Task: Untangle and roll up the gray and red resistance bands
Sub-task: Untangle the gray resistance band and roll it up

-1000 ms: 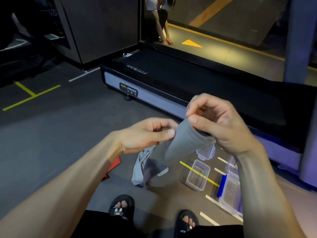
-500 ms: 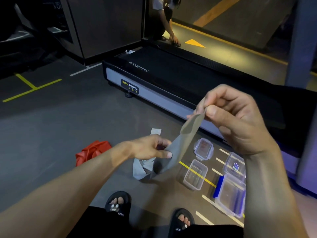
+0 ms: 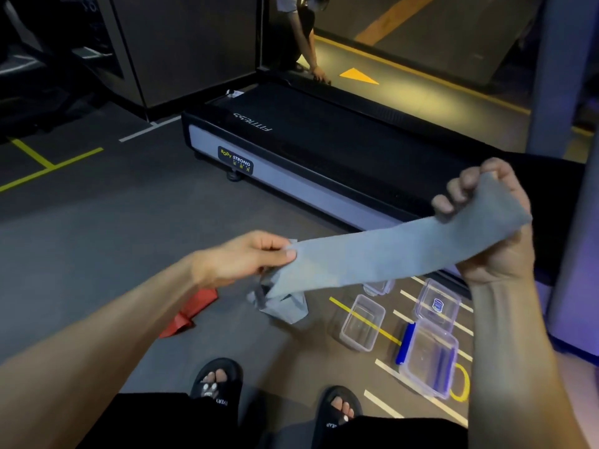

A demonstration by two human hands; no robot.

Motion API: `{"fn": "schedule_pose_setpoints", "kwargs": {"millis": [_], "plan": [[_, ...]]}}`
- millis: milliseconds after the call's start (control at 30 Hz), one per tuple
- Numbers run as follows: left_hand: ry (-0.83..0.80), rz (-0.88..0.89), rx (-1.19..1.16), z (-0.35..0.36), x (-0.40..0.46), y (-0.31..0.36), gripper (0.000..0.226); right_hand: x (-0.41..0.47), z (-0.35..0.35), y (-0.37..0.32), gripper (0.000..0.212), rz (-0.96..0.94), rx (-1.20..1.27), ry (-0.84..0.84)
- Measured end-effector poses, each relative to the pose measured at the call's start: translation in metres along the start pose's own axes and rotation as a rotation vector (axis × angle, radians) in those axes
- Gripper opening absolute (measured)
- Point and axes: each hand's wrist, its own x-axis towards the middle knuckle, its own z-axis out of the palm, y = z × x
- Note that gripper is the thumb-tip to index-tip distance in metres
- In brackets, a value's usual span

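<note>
A gray resistance band [image 3: 382, 254] stretches flat between my two hands above the floor. My right hand [image 3: 492, 222] grips its far end, fingers curled over the fabric. My left hand [image 3: 246, 257] pinches the band lower down, between thumb and fingers. Below my left hand the rest of the gray band hangs in a crumpled bunch [image 3: 285, 306]. The red resistance band [image 3: 191, 311] lies crumpled on the floor at the left, partly hidden by my left forearm.
A black treadmill [image 3: 324, 147] lies across the floor ahead. Several clear plastic containers [image 3: 363, 322] and lids sit on the floor at the right, one with a blue clip. Another person crouches behind the treadmill [image 3: 304, 37]. My sandalled feet are at the bottom.
My right hand has pulled the gray band's end up and far to the right, drawing the band out flat. My left hand stays pinching it lower down.
</note>
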Motion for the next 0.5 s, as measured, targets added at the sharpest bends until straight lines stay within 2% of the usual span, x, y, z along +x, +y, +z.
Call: {"fn": "schedule_pose_setpoints", "kwargs": {"millis": [67, 167, 233, 400, 500], "plan": [[-0.015, -0.01, 0.017, 0.002, -0.002, 0.018, 0.021, -0.006, 0.008, 0.005, 0.014, 0.02, -0.14, -0.098], [-0.043, -0.016, 0.045, 0.004, -0.008, 0.035, 0.022, -0.012, 0.031, 0.019, 0.008, 0.142, -0.466, -0.424], [-0.062, 0.014, 0.083, 0.003, -0.011, 0.046, 0.023, -0.016, 0.039, 0.03, 0.008, 0.262, -0.639, -0.567], [-0.138, 0.073, 0.369, -0.012, -0.024, 0.057, 0.032, -0.023, 0.039, 0.053, 0.019, 0.432, -0.78, -0.67], [-0.138, 0.061, 0.398, -0.019, -0.03, 0.06, 0.023, -0.024, 0.041, 0.065, 0.03, 0.476, -0.812, -0.689]]}}
